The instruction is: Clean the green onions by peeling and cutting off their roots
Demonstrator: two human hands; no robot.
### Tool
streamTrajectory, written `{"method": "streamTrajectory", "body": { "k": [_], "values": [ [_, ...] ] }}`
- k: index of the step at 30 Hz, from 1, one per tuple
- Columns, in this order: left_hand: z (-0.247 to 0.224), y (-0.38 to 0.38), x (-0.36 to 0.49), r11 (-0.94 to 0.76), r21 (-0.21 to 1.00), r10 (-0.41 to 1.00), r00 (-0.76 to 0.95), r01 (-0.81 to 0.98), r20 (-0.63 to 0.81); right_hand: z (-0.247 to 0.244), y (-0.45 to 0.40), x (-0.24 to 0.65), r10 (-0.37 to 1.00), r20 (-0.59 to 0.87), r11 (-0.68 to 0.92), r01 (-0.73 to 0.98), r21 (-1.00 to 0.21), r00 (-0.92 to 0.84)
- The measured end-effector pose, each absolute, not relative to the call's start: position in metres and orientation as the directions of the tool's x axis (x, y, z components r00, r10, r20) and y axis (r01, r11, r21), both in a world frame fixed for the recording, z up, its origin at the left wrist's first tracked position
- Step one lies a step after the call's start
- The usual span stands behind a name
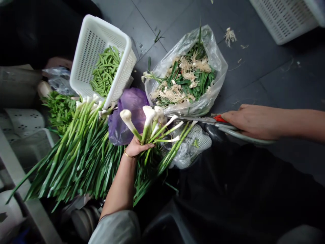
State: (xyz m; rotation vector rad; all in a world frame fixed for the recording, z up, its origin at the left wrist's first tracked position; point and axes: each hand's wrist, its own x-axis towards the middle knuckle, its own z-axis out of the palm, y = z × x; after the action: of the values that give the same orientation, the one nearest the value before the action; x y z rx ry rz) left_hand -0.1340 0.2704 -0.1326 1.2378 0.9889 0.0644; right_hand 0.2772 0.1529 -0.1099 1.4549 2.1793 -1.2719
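My left hand (138, 146) is wrapped round a bunch of green garlic stalks (148, 127), white bulb ends up and green leaves hanging below. My right hand (250, 121) is closed on the handles of scissors (203, 119), whose blades point left towards the bulb ends; whether they touch a stalk is hard to tell. Beyond the blades lies an open clear plastic bag (217, 73) holding cut roots (188, 74) and green leaves. Left of my left hand lies a large pile of long green stalks (73, 152) with white ends.
A white basket (82, 51) holds green beans (105, 73). Beside it are a purple bag (127, 106) and leafy greens (61, 110). Another white basket (284, 20) stands at the upper right. Loose roots (230, 36) lie on the tiled floor. A metal bar (33, 203) crosses the lower left.
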Motion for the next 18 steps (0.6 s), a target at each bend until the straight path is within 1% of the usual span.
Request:
{"method": "streamTrajectory", "body": {
  "k": [4,8,10,13,15,17,18],
  "values": [
    [-0.128,0.269,-0.123,0.301,0.807,0.502,0.635,0.508,-0.587,-0.107,0.162,0.270,0.618,-0.622,0.173,0.855,-0.489,-0.481],
    [-0.130,0.265,-0.114,0.258,0.800,0.492,0.639,0.542,-0.591,-0.111,0.167,0.264,0.659,-0.613,0.187,0.884,-0.429,-0.437],
    [-0.133,0.261,-0.111,0.229,0.800,0.491,0.644,0.555,-0.587,-0.115,0.162,0.263,0.671,-0.628,0.153,0.903,-0.403,-0.394],
    [-0.137,0.257,-0.107,0.210,0.794,0.480,0.647,0.570,-0.592,-0.122,0.148,0.256,0.650,-0.694,0.040,0.925,-0.377,-0.310],
    [-0.136,0.259,-0.107,0.247,0.792,0.490,0.633,0.558,-0.599,-0.129,0.140,0.245,0.655,-0.689,-0.039,0.897,-0.440,-0.309],
    [-0.133,0.262,-0.109,0.307,0.794,0.527,0.601,0.524,-0.601,-0.138,0.138,0.232,0.733,-0.612,-0.167,0.794,-0.584,-0.296],
    [-0.131,0.264,-0.110,0.332,0.795,0.542,0.586,0.508,-0.602,-0.144,0.141,0.227,0.774,-0.579,-0.260,0.705,-0.660,-0.257]
  ]
}}
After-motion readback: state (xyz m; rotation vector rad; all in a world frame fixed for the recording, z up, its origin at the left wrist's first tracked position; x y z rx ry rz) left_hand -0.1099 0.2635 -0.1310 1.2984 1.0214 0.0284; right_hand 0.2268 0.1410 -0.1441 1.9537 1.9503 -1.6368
